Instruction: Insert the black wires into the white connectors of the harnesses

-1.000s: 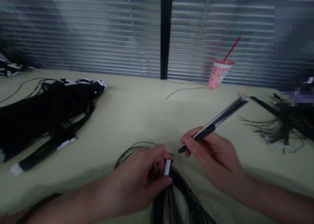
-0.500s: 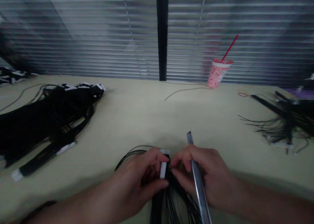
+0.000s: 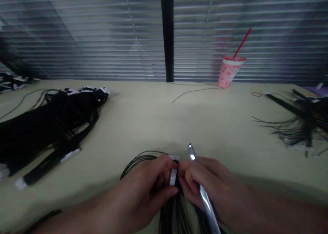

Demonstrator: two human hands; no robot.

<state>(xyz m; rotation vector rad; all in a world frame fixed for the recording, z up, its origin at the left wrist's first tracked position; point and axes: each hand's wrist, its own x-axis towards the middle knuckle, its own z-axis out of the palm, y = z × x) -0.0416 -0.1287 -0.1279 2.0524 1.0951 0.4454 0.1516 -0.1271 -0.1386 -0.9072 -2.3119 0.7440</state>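
Note:
My left hand (image 3: 143, 189) pinches a small white connector (image 3: 173, 177) between thumb and forefinger. Black wires (image 3: 170, 217) run from the connector toward me, and more loop out behind the left hand. My right hand (image 3: 212, 186) is closed beside it, fingertips pressed together at the connector's right side; whatever they pinch is hidden. Across that same hand lies a long silver metal tool, seemingly tweezers (image 3: 208, 206), its narrow end pointing away from me. A second white piece (image 3: 174, 157) shows just beyond the left fingertips.
A large bundle of black wires (image 3: 58, 121) with white ends lies on the table (image 3: 138, 121) at left. More black cables (image 3: 304, 121) are at right, near rubber bands (image 3: 256, 94). A pink cup (image 3: 229, 73) with a red straw stands by the blinds, next to a loose thin wire (image 3: 194, 90).
My right hand has turned slightly and closed in on the connector. The tool's far tip has swung left and a little lower. My left hand keeps its pinch, nearly unmoved.

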